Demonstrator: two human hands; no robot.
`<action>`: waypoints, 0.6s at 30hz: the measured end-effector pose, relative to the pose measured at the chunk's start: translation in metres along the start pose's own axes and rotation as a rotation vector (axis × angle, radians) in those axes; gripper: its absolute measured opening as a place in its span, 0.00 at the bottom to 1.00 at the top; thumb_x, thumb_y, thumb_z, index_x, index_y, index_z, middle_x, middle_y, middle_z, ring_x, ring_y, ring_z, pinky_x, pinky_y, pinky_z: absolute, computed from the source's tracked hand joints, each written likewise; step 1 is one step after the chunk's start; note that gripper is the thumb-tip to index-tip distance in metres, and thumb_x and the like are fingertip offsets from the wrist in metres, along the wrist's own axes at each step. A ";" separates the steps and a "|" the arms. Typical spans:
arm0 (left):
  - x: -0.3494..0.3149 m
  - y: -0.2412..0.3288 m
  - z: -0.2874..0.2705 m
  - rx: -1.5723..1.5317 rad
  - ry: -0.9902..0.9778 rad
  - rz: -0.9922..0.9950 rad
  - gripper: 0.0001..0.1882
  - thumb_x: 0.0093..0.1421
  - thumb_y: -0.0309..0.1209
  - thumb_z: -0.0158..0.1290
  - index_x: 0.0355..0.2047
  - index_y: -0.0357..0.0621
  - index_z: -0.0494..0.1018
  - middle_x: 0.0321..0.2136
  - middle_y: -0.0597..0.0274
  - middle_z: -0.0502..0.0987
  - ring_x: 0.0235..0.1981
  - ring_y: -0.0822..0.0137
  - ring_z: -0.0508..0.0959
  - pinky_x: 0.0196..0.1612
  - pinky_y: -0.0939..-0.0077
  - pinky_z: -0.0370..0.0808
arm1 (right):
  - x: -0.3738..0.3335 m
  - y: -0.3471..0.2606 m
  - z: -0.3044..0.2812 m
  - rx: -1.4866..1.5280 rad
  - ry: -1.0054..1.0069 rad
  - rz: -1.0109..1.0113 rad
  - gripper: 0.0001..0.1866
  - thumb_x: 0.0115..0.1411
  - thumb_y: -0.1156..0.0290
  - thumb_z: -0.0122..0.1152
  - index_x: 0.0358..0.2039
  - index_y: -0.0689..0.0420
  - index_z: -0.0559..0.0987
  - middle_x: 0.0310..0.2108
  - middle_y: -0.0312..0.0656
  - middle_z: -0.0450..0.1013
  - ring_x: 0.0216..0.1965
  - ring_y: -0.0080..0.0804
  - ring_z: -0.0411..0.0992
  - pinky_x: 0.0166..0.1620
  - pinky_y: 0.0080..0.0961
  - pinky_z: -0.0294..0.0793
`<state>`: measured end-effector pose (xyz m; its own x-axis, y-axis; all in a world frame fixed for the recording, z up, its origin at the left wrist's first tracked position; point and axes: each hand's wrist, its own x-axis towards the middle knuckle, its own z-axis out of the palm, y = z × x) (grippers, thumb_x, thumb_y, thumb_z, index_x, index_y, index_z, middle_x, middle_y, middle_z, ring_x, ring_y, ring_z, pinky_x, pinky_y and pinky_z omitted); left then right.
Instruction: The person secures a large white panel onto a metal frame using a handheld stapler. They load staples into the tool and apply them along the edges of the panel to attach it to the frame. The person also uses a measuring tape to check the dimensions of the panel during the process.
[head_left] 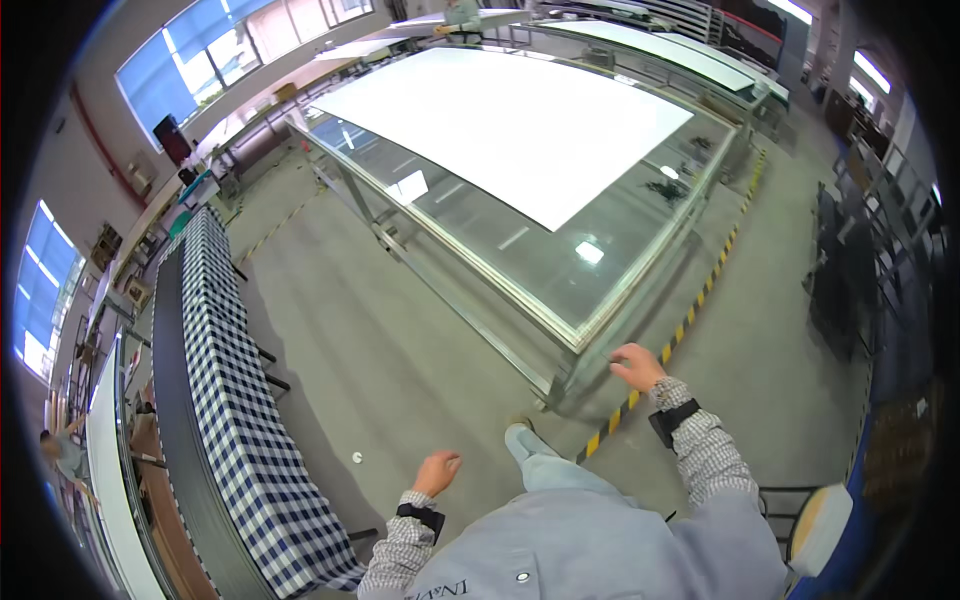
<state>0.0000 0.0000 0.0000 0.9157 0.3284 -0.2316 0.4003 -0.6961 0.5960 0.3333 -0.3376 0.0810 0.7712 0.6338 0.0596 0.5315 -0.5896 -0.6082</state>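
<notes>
From up here I see both hands free and holding nothing. My right hand (636,366) is out in front with its fingers spread, hovering just off the near corner of the big glass-topped table (560,275), close to the metal frame but not touching it as far as I can tell. A large white sheet (510,125) lies on the far part of that glass top, well apart from the hand. Below the corner, a yellow-and-black striped line (690,320) runs along the concrete floor beside the table's right edge. My left hand (437,472) hangs lower, fingers loosely curled (not clenched on anything), over bare floor between the table and a long bench draped in blue-and-white checked cloth (235,400) on my left. Both wrists carry dark bands over checked sleeves, and a foot in a pale trouser leg (535,455) steps forward between the hands.
</notes>
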 end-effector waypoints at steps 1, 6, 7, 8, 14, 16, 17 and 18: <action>0.005 -0.004 -0.013 0.061 -0.004 0.030 0.14 0.52 0.38 0.52 0.35 0.43 0.75 0.36 0.50 0.75 0.38 0.50 0.74 0.42 0.62 0.71 | 0.008 0.001 0.009 0.025 0.027 -0.015 0.15 0.48 0.63 0.57 0.35 0.58 0.76 0.39 0.46 0.70 0.42 0.41 0.68 0.47 0.33 0.66; 0.173 -0.045 -0.049 0.048 -0.032 0.112 0.13 0.53 0.38 0.50 0.34 0.43 0.74 0.34 0.49 0.75 0.36 0.50 0.74 0.41 0.61 0.71 | 0.203 0.025 -0.010 -0.098 0.078 0.056 0.19 0.48 0.62 0.58 0.38 0.60 0.75 0.43 0.49 0.69 0.48 0.43 0.64 0.51 0.36 0.63; 0.185 -0.052 -0.060 0.057 -0.043 0.093 0.14 0.53 0.38 0.49 0.34 0.43 0.74 0.34 0.49 0.75 0.36 0.50 0.74 0.41 0.61 0.71 | 0.228 0.029 -0.004 -0.145 0.073 0.094 0.19 0.48 0.62 0.58 0.38 0.60 0.75 0.43 0.49 0.69 0.48 0.44 0.64 0.51 0.36 0.63; 0.199 -0.060 -0.074 0.068 -0.054 0.075 0.14 0.54 0.38 0.49 0.34 0.42 0.74 0.34 0.49 0.75 0.36 0.50 0.74 0.41 0.61 0.71 | 0.259 0.032 0.001 -0.192 0.070 0.131 0.19 0.48 0.62 0.59 0.38 0.61 0.75 0.42 0.49 0.68 0.48 0.44 0.64 0.51 0.37 0.63; 0.252 -0.140 -0.159 -0.049 -0.038 -0.128 0.15 0.54 0.40 0.48 0.35 0.43 0.75 0.35 0.50 0.75 0.37 0.51 0.74 0.41 0.61 0.70 | 0.425 0.007 0.044 -0.351 0.059 0.271 0.21 0.47 0.62 0.59 0.39 0.61 0.73 0.44 0.51 0.65 0.47 0.48 0.62 0.51 0.40 0.62; 0.285 -0.174 -0.185 -0.003 -0.103 -0.142 0.16 0.54 0.41 0.48 0.35 0.43 0.75 0.35 0.51 0.75 0.37 0.51 0.74 0.42 0.61 0.70 | 0.455 0.004 0.052 -0.346 0.246 0.341 0.21 0.46 0.63 0.60 0.40 0.61 0.73 0.44 0.52 0.65 0.48 0.48 0.61 0.51 0.40 0.61; 0.301 -0.191 -0.199 0.024 -0.129 -0.150 0.16 0.54 0.41 0.48 0.35 0.43 0.75 0.35 0.51 0.75 0.37 0.51 0.74 0.42 0.61 0.70 | 0.468 0.003 0.055 -0.366 0.409 0.390 0.20 0.47 0.64 0.60 0.40 0.61 0.72 0.44 0.51 0.65 0.48 0.48 0.61 0.51 0.39 0.61; 0.321 -0.203 -0.215 -0.035 -0.116 -0.187 0.16 0.54 0.41 0.48 0.34 0.42 0.75 0.34 0.51 0.75 0.37 0.51 0.74 0.41 0.61 0.70 | 0.472 0.015 0.056 -0.476 0.467 0.441 0.20 0.48 0.65 0.59 0.40 0.62 0.72 0.44 0.52 0.65 0.49 0.49 0.60 0.51 0.40 0.61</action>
<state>0.2051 0.3844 -0.0298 0.8242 0.3724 -0.4267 0.5641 -0.6064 0.5604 0.6852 -0.0194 0.0553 0.9562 0.0789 0.2818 0.1542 -0.9543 -0.2560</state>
